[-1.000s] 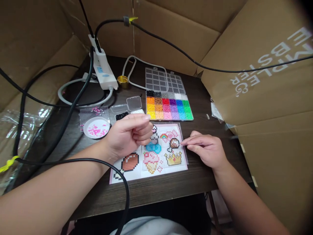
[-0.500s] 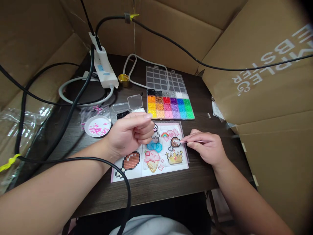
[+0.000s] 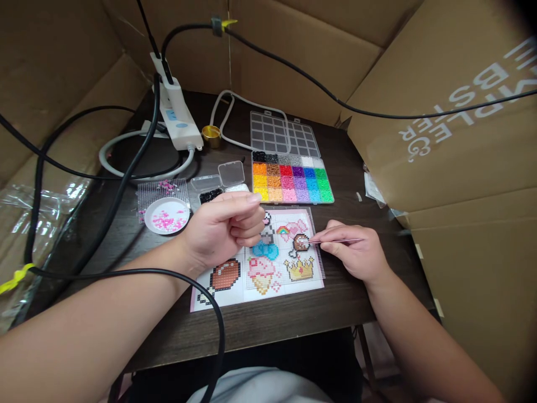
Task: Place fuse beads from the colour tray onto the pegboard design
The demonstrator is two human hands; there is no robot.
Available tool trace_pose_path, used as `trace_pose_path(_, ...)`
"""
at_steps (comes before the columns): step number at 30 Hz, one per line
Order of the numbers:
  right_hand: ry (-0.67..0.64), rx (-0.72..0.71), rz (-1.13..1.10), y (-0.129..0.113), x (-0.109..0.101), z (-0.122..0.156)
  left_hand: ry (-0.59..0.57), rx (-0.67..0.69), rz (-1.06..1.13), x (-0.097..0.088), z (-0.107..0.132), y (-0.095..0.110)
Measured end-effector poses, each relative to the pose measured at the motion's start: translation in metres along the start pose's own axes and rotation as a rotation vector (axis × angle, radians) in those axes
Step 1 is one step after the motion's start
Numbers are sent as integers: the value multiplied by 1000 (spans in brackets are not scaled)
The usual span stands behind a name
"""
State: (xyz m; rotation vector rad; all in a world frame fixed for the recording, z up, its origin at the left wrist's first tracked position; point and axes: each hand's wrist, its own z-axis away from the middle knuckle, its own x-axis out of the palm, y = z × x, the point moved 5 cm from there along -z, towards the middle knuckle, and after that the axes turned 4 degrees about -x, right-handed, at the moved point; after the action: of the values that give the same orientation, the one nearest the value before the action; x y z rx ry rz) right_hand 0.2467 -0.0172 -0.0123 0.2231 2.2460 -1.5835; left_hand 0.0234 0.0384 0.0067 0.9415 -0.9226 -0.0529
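Thin tweezers (image 3: 338, 241) are pinched in my right hand (image 3: 356, 249), their tips over the brown-and-black bead piece (image 3: 301, 243) on a clear pegboard (image 3: 321, 263). My left hand (image 3: 229, 224) is curled closed above the left part of the pattern sheet (image 3: 260, 298); whatever its fingers may hold is hidden. Beneath the pegboard, the sheet shows printed pixel pictures, among them a gold crown (image 3: 299, 270), a pink ice cream (image 3: 262, 274) and a blue shape (image 3: 265, 250). A larger brown picture (image 3: 226, 275) lies partly below my left wrist.
Behind the sheet stands an open compartment box (image 3: 292, 179) of coloured beads. At left are a white dish (image 3: 168, 216) of pink and white beads and small bead boxes (image 3: 211, 195). A power strip (image 3: 180, 120), gold cup (image 3: 212, 136) and black cable (image 3: 216, 313) surround the work; cardboard walls (image 3: 293, 61) enclose the table.
The tweezers have shifted very slightly at the brown-and-black piece. My left hand stays in the same place, and the view has tilted a touch.
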Motion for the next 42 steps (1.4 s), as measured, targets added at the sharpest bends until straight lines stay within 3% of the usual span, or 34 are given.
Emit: trace_pose_path(42, 8, -7, 32, -5, 1, -2, 6, -4, -14, 1, -1, 0)
